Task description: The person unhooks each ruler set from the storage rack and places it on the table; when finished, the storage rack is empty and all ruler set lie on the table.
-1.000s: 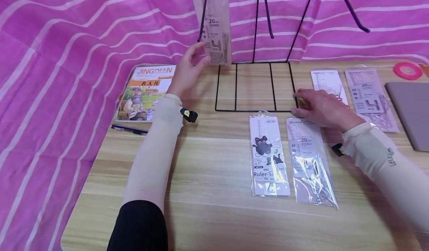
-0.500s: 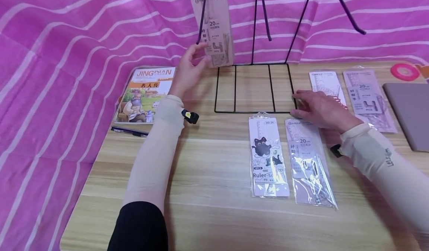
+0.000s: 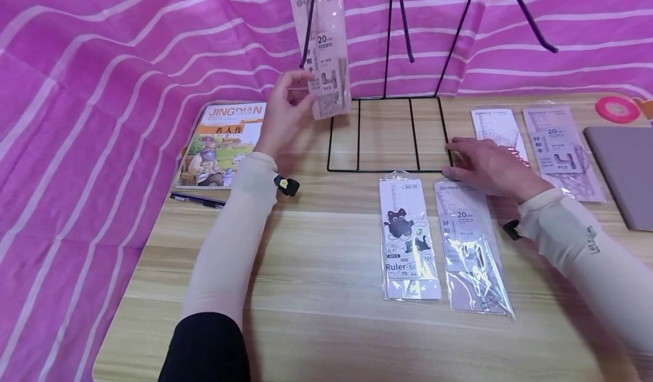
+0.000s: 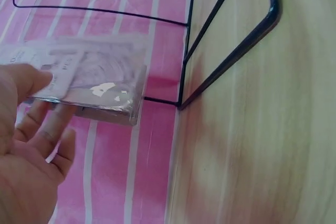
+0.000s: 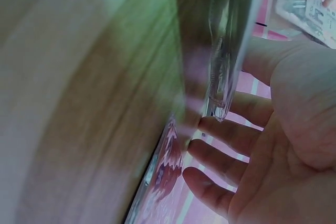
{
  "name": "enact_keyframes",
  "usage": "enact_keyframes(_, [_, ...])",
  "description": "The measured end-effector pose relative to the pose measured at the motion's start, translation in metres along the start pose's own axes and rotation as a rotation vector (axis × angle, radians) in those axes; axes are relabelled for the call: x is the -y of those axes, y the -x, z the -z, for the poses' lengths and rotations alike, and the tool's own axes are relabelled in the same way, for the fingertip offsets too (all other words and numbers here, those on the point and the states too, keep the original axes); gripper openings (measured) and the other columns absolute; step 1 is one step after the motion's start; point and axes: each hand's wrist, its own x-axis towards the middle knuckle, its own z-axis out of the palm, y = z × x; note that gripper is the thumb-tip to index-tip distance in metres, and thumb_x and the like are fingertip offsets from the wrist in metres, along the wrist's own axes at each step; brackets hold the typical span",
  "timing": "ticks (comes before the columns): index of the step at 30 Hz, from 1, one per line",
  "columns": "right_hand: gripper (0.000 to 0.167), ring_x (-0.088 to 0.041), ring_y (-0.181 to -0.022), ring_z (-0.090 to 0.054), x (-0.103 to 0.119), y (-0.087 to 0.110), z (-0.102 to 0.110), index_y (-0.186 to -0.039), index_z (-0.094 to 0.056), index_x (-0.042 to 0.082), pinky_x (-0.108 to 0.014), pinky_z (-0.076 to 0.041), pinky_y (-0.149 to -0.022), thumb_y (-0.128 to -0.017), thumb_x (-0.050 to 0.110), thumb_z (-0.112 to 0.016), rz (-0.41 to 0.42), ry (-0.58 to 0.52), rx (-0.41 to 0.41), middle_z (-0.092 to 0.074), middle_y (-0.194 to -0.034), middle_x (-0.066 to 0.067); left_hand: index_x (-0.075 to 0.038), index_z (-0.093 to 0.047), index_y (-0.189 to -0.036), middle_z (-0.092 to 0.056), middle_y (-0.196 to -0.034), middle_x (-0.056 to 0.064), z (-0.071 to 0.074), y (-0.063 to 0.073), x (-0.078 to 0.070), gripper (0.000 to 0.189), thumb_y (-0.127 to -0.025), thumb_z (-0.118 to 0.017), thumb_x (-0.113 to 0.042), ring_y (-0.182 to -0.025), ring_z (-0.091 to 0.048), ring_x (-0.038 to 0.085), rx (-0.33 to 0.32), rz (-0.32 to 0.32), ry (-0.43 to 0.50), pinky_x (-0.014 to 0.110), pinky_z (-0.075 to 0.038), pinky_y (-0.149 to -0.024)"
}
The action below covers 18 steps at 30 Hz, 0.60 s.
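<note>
My left hand (image 3: 287, 113) pinches the left edge of a clear-bagged ruler set (image 3: 331, 81) marked 20 cm. The pack stands upright at the back, and one prong of a black wire rack (image 3: 418, 144) crosses over it in the head view. From the left wrist, the thumb lies on the pack's face with fingers (image 4: 50, 127) beneath it. My right hand (image 3: 492, 164) reaches over the right front corner of the rack's base, thumb and forefinger spread at the wire. Its other fingers (image 5: 220, 156) extend loosely, beside the clear edge of a bagged pack (image 5: 223, 77).
A cat-print ruler set (image 3: 408, 234) and another bagged set (image 3: 471, 246) lie before the rack. Two packs, one white (image 3: 495, 124) and one lilac (image 3: 561, 149), lie right. A book (image 3: 221, 144), pen (image 3: 196, 200), grey flat object (image 3: 622, 172) and pink ring (image 3: 617, 110) lie around.
The ruler set in my left hand has come down slightly, its lower end now overlapping the rack's base further. My left hand has shifted a little with it. The right hand stays put.
</note>
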Motion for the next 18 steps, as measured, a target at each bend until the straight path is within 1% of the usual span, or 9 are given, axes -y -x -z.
enact_keyframes(2, [0.072,-0.056,-0.140,-0.043,0.000,0.000,0.000,-0.156,-0.045,0.002,-0.074,-0.034,-0.115,-0.102,0.043,-0.068,-0.006,-0.001,0.004,-0.044,-0.158,-0.032,-0.012,-0.061,-0.137,-0.060,-0.133,0.002,-0.001,0.001,0.003,0.038,-0.101,-0.066,0.000,-0.108,-0.067,0.017,-0.012,-0.045,-0.002,0.024,-0.052,-0.091])
enact_keyframes(4, [0.072,-0.056,-0.141,-0.042,0.000,0.000,0.000,-0.157,-0.044,0.003,-0.074,-0.033,-0.116,-0.102,0.044,-0.068,-0.014,-0.004,0.008,-0.043,-0.159,-0.031,-0.013,-0.061,-0.138,-0.062,-0.128,0.002,-0.001,0.003,0.004,0.041,-0.100,-0.065,0.002,-0.101,-0.065,0.015,-0.022,-0.079,-0.009,0.023,-0.050,-0.085])
enact_keyframes(6, [0.074,-0.056,-0.141,-0.041,-0.001,0.000,0.000,-0.158,-0.043,0.003,-0.074,-0.032,-0.116,-0.102,0.045,-0.067,-0.022,-0.009,0.014,-0.042,-0.160,-0.031,-0.015,-0.061,-0.141,-0.064,-0.125,0.003,0.000,0.005,0.004,0.045,-0.100,-0.064,0.003,-0.095,-0.063,0.014,-0.026,-0.107,-0.015,0.023,-0.048,-0.079])
enact_keyframes(8, [0.073,-0.055,-0.140,-0.043,-0.001,0.000,0.000,-0.158,-0.043,0.003,-0.073,-0.034,-0.115,-0.102,0.044,-0.068,-0.021,-0.010,0.011,-0.045,-0.158,-0.031,-0.018,-0.061,-0.144,-0.065,-0.125,0.003,0.001,0.008,0.002,0.049,-0.100,-0.064,0.004,-0.092,-0.062,0.013,-0.021,-0.121,-0.029,0.023,-0.048,-0.077])
enact_keyframes(11, [0.073,-0.055,-0.139,-0.044,-0.001,0.000,0.000,-0.157,-0.043,0.002,-0.074,-0.034,-0.114,-0.102,0.044,-0.068,-0.013,-0.007,0.004,-0.046,-0.157,-0.031,-0.023,-0.060,-0.147,-0.066,-0.129,0.001,0.004,0.014,-0.002,0.052,-0.101,-0.064,0.001,-0.089,-0.062,0.012,-0.011,-0.123,-0.068,0.023,-0.048,-0.075])
enact_keyframes(13, [0.072,-0.055,-0.137,-0.046,-0.001,0.000,0.000,-0.157,-0.044,0.002,-0.073,-0.036,-0.113,-0.102,0.043,-0.068,-0.005,-0.003,-0.003,-0.048,-0.155,-0.031,-0.025,-0.060,-0.147,-0.066,-0.130,0.000,0.007,0.019,-0.004,0.052,-0.101,-0.065,0.000,-0.088,-0.061,0.012,-0.008,-0.136,-0.106,0.023,-0.048,-0.074])
enact_keyframes(16, [0.072,-0.056,-0.138,-0.045,-0.001,0.000,0.000,-0.156,-0.045,0.002,-0.073,-0.035,-0.114,-0.102,0.043,-0.068,0.001,-0.001,-0.006,-0.047,-0.156,-0.032,-0.024,-0.060,-0.148,-0.067,-0.131,0.000,0.011,0.024,-0.006,0.052,-0.101,-0.065,-0.002,-0.087,-0.060,0.012,-0.002,-0.161,-0.155,0.023,-0.048,-0.074])
enact_keyframes(18, [0.071,-0.055,-0.136,-0.047,-0.001,0.001,0.000,-0.156,-0.045,0.002,-0.073,-0.037,-0.113,-0.102,0.042,-0.069,0.003,-0.003,-0.010,-0.049,-0.153,-0.032,-0.022,-0.060,-0.148,-0.068,-0.130,0.002,0.013,0.026,-0.007,0.051,-0.101,-0.065,-0.002,-0.087,-0.060,0.012,0.004,-0.184,-0.182,0.023,-0.048,-0.075])
